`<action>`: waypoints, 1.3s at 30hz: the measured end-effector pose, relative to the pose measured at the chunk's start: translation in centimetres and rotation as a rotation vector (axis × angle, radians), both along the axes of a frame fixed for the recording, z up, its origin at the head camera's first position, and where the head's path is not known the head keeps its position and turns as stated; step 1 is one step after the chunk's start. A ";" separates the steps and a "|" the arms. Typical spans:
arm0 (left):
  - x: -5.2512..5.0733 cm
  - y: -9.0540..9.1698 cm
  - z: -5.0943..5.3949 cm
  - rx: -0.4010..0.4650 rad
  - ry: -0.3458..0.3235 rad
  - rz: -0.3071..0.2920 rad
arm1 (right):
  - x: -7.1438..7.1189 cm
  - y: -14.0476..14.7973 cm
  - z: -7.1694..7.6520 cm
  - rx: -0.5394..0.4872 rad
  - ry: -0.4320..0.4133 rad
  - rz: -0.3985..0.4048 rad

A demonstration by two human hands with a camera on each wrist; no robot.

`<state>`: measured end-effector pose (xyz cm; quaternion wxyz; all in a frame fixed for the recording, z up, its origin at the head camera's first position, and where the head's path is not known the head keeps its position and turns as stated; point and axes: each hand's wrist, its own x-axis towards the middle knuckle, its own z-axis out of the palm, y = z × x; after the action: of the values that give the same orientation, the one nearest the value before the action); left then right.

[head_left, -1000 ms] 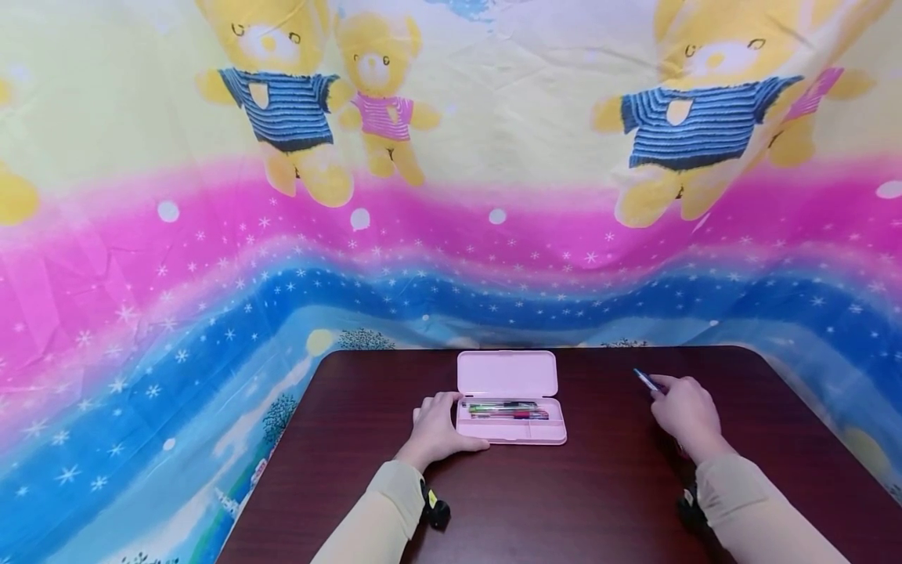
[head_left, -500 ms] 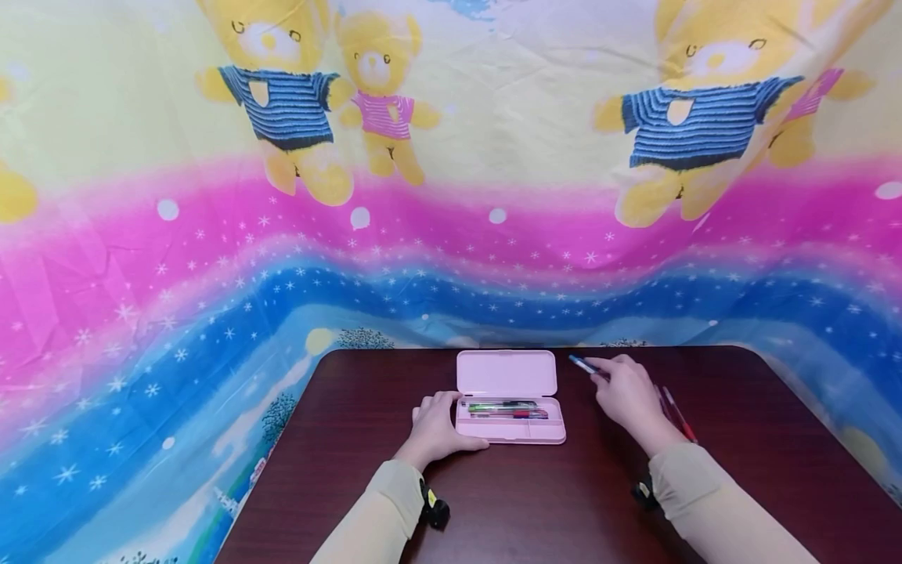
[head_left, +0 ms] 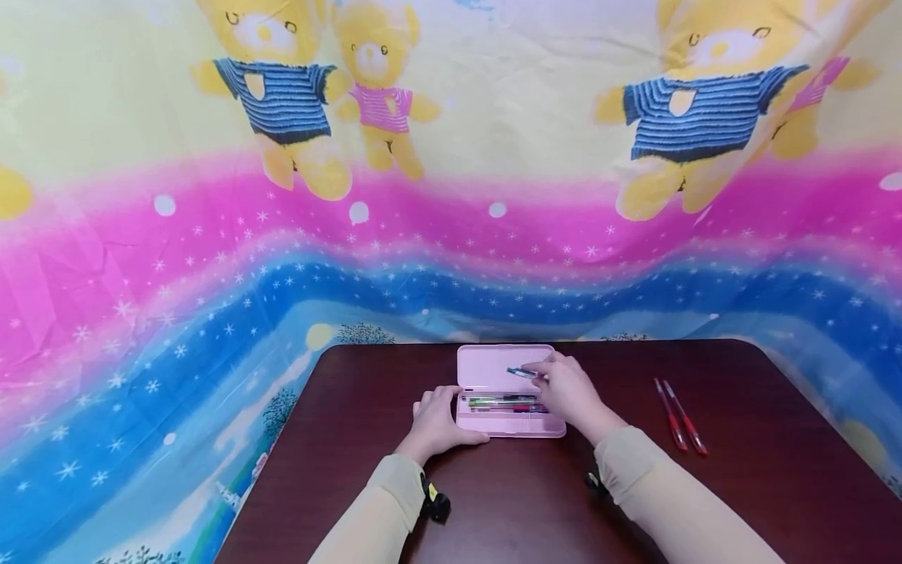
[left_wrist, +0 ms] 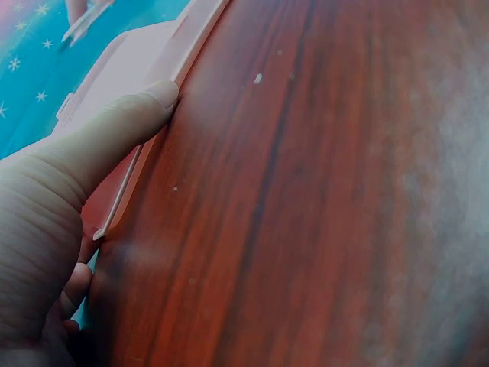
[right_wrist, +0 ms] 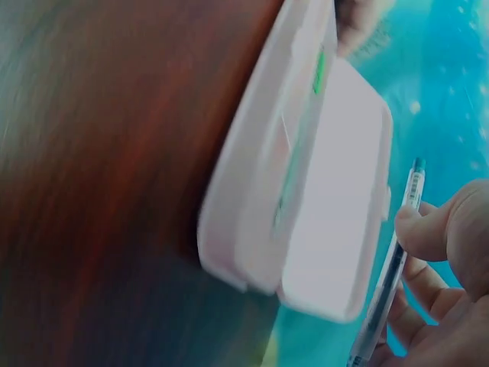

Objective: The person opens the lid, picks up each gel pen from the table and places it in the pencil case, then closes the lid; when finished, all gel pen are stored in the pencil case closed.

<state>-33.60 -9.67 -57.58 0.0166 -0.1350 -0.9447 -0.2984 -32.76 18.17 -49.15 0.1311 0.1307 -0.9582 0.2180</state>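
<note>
The left hand grips the nine o'clock end of the open pink case, near the table's twelve o'clock edge. Several pens lie inside, along the rear. The right hand has come from three o'clock and now pinches a bluish-tipped pen above the case: near the others, but not inside. Two red pens, now uncovered, lie at the case's three o'clock.

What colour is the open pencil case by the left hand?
The pencil case is pale pink; it shows best in the head view.
</note>
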 end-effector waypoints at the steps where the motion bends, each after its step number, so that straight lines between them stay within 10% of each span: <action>1: 0.0 0.0 0.0 0.004 0.001 0.000 | 0.0 -0.6 -0.1 0.005 -0.011 0.011; 15: -0.1 -0.1 0.2 0.006 0.014 -0.003 | -0.1 -6.1 -1.7 0.070 -0.146 0.044; 39: 0.0 -0.1 0.2 0.010 0.033 -0.014 | -0.4 -6.9 -3.5 0.073 -0.226 0.018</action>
<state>-33.62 -9.73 -57.36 0.0305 -0.1466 -0.9418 -0.3012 -33.19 11.25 -52.69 0.0152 0.1184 -0.9730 0.1973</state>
